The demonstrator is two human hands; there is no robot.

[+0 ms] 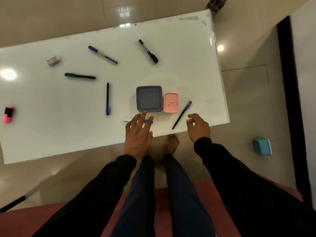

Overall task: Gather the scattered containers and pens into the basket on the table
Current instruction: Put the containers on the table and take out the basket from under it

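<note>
White table (188, 53) | beige tile floor (242, 93) | left hand (138, 134), right hand (199, 128) empty, fingers loose

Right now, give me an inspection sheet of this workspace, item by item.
Surface: white glossy table, scuffed along the far edge.
Job's things: grey container touching pink container; six pens scattered, among them black marker and blue-capped pen; no basket on the table.
Clutter: pink highlighter, small clear item.
Grips: left hand open, fingers spread over a pen by the grey container; right hand loosely curled, empty, beside the blue-capped pen.
Cables: nothing seen.
Surroundings: tiled floor, teal box on the floor, brown slotted holder beyond the far corner.
</note>
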